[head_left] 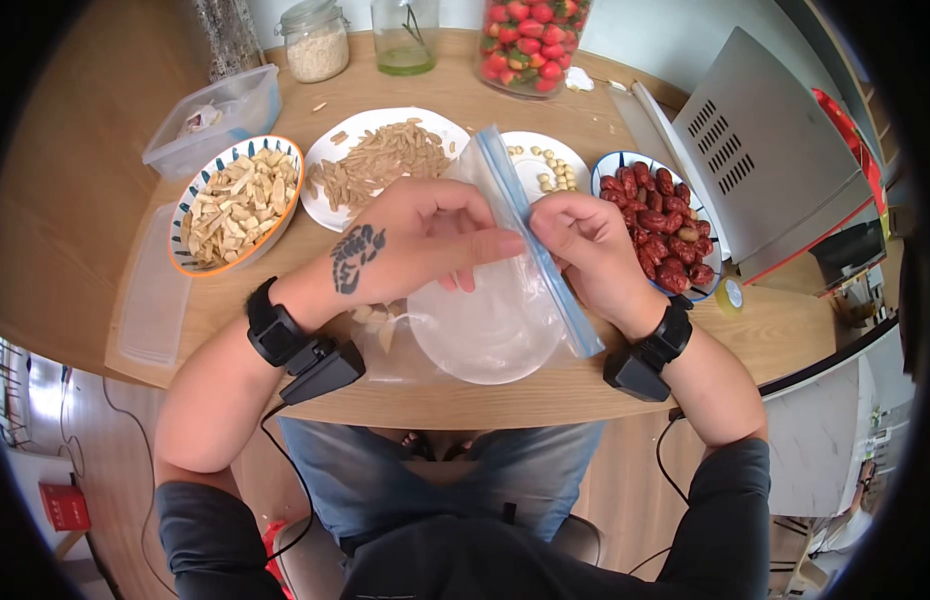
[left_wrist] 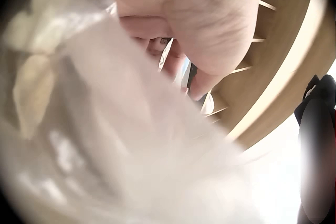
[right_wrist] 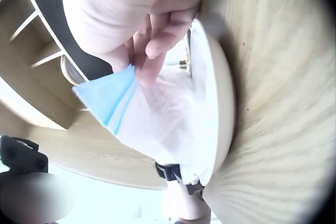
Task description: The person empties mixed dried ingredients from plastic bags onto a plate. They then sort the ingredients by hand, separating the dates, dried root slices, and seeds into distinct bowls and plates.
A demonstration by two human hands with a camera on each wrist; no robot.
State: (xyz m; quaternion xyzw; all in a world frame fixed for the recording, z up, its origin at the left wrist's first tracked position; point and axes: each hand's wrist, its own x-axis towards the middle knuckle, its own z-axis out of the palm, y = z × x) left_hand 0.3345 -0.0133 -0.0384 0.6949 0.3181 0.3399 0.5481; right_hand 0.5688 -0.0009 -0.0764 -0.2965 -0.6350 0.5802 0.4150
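Both hands hold a clear zip bag (head_left: 530,240) with a blue closure strip, which runs slantwise between them in the head view. My right hand (head_left: 600,250) pinches the strip between thumb and fingers, and the right wrist view shows the blue edge (right_wrist: 107,95) at the fingertips. The left hand (head_left: 425,235) grips the bag from the other side, its thumb lying toward the strip. A few pale slices (left_wrist: 34,95) show through the plastic at the bag's lower left. Beneath the bag is a white dish (right_wrist: 223,98), partly covered by it.
Behind the hands stand a bowl of pale chopped pieces (head_left: 240,205), a plate of brown slices (head_left: 390,160), a plate of round cream seeds (head_left: 555,170) and a bowl of red dates (head_left: 665,220). Glass jars (head_left: 317,50) line the back; a grey metal-like box (head_left: 730,150) stands right.
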